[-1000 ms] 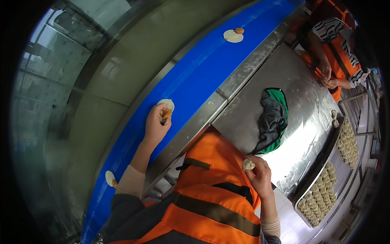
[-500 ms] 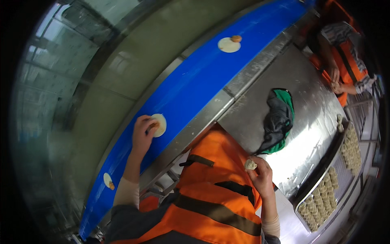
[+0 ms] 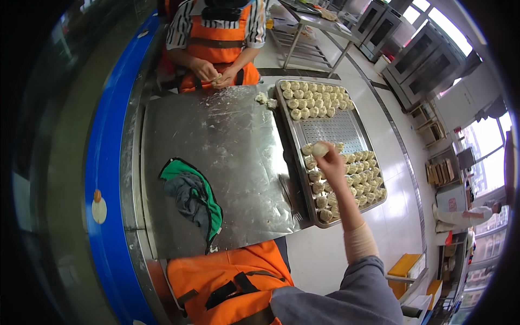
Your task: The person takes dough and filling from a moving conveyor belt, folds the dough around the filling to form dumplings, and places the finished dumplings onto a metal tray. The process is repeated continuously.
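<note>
Nearest, lower than the tray (image 3: 330, 130) in the view, lay the wearer's orange apron (image 3: 233, 264), with a grey sleeve (image 3: 336, 295) to its right. The left hand was out of view, so the state of its grip cannot be told. The right hand (image 3: 332, 164) reached over the tray's nearer half, its grip narrow, thumb and fingers closed around one pale dumpling (image 3: 320, 149). That dumpling was at the upper left end of the tray's nearer block of dumplings (image 3: 355, 187); whether it touched the tray cannot be told.

Right of the tray's near end stood a yellow box (image 3: 406, 266). Left of the tray was the metal desk (image 3: 249, 162), its surface dusted with flour, with a crumpled green and grey cloth (image 3: 192, 195) on its nearer part. Farther left, well apart from the tray, ran a blue belt (image 3: 111, 157) bearing a round wrapper (image 3: 99, 211) with brown filling (image 3: 97, 195) at its upper edge.

At the tray's far end sat another block of dumplings, beyond a bare perforated strip. Small dough pieces (image 3: 264, 100) lay on the desk just left of that end. Beyond them, a co-worker's two hands (image 3: 203, 71) held a small pale piece. Behind the tray stood a metal table (image 3: 327, 24) and, farther off, tall grey cabinets (image 3: 425, 65).
</note>
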### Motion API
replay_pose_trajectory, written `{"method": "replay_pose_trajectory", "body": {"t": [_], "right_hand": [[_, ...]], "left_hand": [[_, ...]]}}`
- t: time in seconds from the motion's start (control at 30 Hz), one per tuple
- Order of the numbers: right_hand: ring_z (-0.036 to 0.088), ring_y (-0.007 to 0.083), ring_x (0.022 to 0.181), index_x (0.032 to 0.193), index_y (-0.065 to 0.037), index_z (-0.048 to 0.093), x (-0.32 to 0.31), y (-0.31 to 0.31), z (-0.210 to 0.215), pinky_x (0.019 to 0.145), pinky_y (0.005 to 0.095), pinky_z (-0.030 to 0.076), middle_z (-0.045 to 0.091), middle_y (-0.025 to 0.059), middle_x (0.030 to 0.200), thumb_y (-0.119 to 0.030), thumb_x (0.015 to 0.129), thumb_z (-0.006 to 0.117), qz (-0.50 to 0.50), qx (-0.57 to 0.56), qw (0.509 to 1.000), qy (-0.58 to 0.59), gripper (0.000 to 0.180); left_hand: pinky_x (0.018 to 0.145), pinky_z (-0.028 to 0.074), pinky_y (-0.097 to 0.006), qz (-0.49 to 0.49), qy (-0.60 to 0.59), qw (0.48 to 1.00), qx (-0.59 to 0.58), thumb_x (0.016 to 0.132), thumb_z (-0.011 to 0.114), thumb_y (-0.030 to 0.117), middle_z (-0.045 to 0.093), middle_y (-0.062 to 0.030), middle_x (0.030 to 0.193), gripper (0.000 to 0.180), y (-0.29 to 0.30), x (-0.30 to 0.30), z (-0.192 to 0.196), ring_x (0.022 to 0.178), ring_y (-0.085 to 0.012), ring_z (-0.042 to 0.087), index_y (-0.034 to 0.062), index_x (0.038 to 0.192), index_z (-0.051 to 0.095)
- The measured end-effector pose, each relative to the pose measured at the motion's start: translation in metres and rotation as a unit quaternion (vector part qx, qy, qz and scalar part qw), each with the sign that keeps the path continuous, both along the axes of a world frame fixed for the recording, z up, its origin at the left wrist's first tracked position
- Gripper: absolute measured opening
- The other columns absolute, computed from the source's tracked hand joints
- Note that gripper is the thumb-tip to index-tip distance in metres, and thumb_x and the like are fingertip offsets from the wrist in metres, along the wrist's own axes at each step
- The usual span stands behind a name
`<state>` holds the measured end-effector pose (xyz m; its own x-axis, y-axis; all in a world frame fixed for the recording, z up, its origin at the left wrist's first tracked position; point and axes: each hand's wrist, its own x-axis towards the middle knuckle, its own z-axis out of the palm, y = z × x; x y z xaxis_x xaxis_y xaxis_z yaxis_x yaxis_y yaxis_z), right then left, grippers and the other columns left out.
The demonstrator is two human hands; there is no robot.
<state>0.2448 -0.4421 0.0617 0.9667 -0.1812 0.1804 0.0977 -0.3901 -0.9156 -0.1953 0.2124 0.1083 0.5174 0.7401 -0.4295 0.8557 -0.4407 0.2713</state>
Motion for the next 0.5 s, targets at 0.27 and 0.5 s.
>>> {"method": "replay_pose_trajectory", "body": {"t": [0.27, 0.5], "right_hand": [[0.069, 0.0162, 0.083, 0.125, -0.005, 0.063, 0.050, -0.132, -0.009, 0.076, 0.0300, 0.054, 0.072, 0.0098, 0.095, -0.010, 0.084, 0.071, -0.118, -0.156, 0.980, -0.034, 0.042], [0.068, 0.0291, 0.089, 0.111, -0.006, 0.069, 0.059, -0.145, 0.025, 0.080, 0.0396, 0.054, 0.069, 0.0143, 0.096, -0.019, 0.077, 0.075, -0.130, -0.372, 0.919, 0.029, 0.037]], "left_hand": [[0.108, 0.043, -0.035, -0.021, -0.121, 0.989, -0.081, 0.102, 0.057, 0.033, 0.056, -0.0183, 0.140, 0.048, -0.050, 0.062, -0.007, 0.126, -0.0262, 0.055, 0.0043, 0.140, 0.054], [0.107, 0.043, -0.035, 0.013, -0.155, 0.980, -0.126, 0.103, 0.056, 0.031, 0.057, -0.0179, 0.139, 0.044, -0.066, 0.062, -0.005, 0.125, -0.0262, 0.056, 0.0036, 0.138, 0.055]]}}
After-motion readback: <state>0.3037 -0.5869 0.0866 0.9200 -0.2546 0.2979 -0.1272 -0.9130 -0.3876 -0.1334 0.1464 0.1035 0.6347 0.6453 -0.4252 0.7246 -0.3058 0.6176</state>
